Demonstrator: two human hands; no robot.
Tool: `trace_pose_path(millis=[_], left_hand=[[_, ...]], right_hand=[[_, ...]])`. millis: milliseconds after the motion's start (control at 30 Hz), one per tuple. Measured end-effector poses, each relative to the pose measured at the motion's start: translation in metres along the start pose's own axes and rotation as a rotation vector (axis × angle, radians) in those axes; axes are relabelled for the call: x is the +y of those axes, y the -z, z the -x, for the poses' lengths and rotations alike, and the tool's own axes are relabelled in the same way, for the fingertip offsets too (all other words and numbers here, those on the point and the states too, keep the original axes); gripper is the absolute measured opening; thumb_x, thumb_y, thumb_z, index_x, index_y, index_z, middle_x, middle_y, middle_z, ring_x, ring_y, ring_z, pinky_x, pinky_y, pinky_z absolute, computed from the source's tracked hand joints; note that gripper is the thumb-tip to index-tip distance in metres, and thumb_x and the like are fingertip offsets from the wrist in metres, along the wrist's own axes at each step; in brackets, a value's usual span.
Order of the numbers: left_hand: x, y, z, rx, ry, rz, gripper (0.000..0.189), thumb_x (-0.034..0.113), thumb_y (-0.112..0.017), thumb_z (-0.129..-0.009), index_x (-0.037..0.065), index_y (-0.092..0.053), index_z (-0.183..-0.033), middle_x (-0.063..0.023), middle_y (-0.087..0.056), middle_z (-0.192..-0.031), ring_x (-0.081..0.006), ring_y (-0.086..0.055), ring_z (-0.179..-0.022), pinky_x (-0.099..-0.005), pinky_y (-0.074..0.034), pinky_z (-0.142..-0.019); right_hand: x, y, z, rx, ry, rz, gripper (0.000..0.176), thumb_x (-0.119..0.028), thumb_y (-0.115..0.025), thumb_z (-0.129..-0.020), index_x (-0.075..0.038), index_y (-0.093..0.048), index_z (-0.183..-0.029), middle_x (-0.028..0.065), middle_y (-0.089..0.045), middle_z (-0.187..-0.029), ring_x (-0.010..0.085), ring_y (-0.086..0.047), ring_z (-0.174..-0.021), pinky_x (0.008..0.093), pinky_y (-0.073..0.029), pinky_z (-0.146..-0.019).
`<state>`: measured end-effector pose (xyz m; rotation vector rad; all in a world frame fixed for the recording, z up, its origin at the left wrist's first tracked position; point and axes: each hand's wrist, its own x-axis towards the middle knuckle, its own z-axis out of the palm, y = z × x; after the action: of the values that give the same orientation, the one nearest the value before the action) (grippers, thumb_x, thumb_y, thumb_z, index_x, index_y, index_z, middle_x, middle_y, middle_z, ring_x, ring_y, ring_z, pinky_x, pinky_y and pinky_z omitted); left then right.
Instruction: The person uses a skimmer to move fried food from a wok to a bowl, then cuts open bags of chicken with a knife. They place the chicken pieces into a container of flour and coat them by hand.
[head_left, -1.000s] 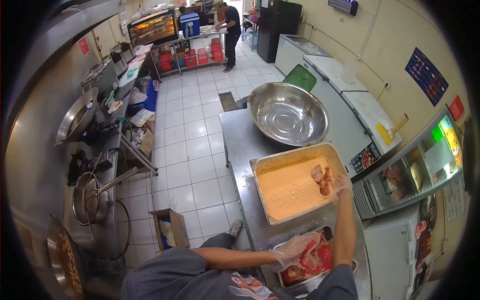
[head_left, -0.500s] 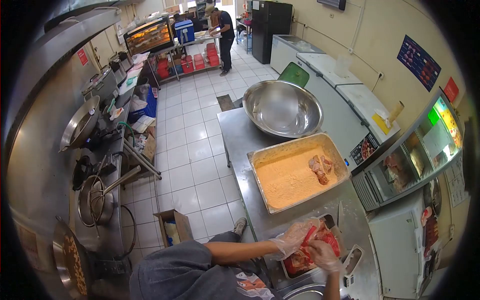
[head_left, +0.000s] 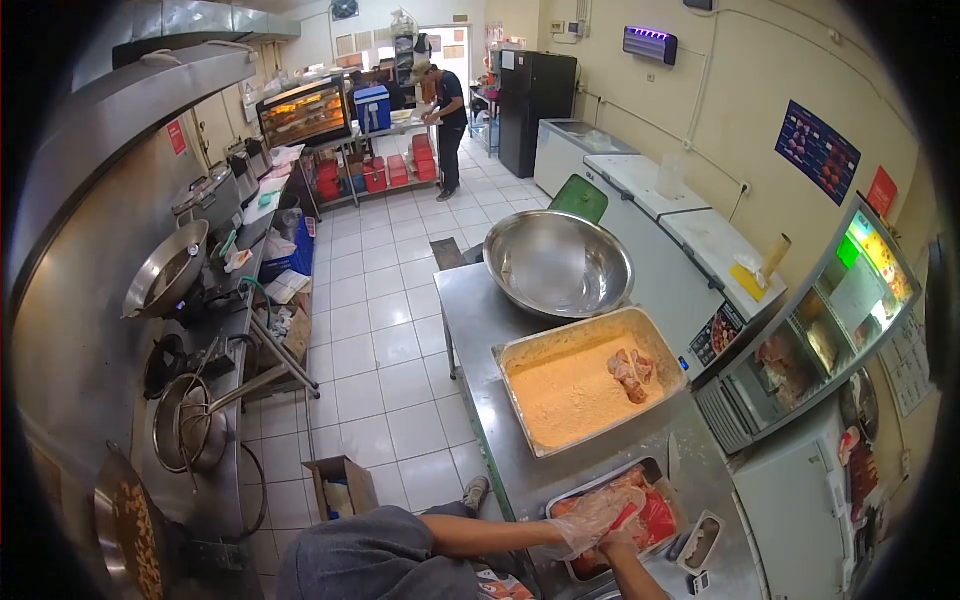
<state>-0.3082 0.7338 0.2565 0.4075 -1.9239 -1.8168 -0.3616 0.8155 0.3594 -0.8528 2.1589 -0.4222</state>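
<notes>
two hands [head_left: 592, 520] in one meat tray [head_left: 668, 487] (one breading tray [head_left: 575, 338] beside)

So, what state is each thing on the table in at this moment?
Steel bowl, upright, empty.
Breading pan, filled with orange coating, a few meat pieces on top.
Meat tray, holds raw meat.
Left hand, gloved, on the raw meat.
Right hand, in the tray, grip hidden.

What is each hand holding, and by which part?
The left hand and right hand are in the tray of raw meat; whether either grips a piece, or where, cannot be told.
</notes>
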Motion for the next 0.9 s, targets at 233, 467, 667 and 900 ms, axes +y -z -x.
trace_pose_path(millis=[233, 467, 667, 900], left_hand=[[0.032, 0.005, -0.001, 0.115, 0.289, -0.054, 0.045, 0.042, -0.041, -0.101, 0.004, -0.062, -0.114, -0.016, -0.067, -0.102, -0.0273, -0.063, -0.095, -0.0353, -0.048, -0.083], [0.051, 0.022, -0.002, 0.103, 0.209, 0.008, 0.049, 0.044, -0.043, -0.101, 0.002, -0.063, -0.117, -0.0195, -0.066, -0.109, -0.0294, -0.063, -0.097, -0.0372, -0.049, -0.085], [0.099, 0.063, -0.016, -0.056, 0.451, 0.288, 0.048, 0.042, -0.044, -0.101, 0.0, -0.065, -0.111, -0.0225, -0.068, -0.1, -0.0339, -0.06, -0.083, -0.0387, -0.049, -0.076], [0.065, 0.059, -0.022, 0.012, 0.202, 0.196, 0.045, 0.039, -0.043, -0.102, -0.001, -0.064, -0.111, -0.0196, -0.067, -0.089, -0.0286, -0.059, -0.078, -0.0388, -0.049, -0.074]], right_hand=[[0.009, -0.022, -0.021, 0.053, 0.306, 0.341, 0.072, -0.05, -0.061, -0.082, -0.012, -0.046, -0.142, 0.0146, -0.048, -0.144, 0.0317, -0.046, -0.132, 0.0414, -0.038, -0.109], [0.012, -0.018, -0.03, 0.087, 0.341, 0.482, 0.066, -0.048, -0.056, -0.086, -0.013, -0.047, -0.141, 0.0145, -0.051, -0.141, 0.0317, -0.049, -0.129, 0.0421, -0.04, -0.106], [0.013, -0.009, -0.037, 0.111, 0.384, 0.536, 0.06, -0.047, -0.052, -0.089, -0.013, -0.049, -0.14, 0.0144, -0.054, -0.138, 0.0317, -0.052, -0.127, 0.0427, -0.042, -0.104], [-0.019, 0.008, -0.035, -0.085, -0.001, 0.507, 0.066, -0.055, -0.05, -0.087, -0.011, -0.052, -0.137, 0.0156, -0.061, -0.13, 0.0353, -0.058, -0.119, 0.0452, -0.045, -0.099]])
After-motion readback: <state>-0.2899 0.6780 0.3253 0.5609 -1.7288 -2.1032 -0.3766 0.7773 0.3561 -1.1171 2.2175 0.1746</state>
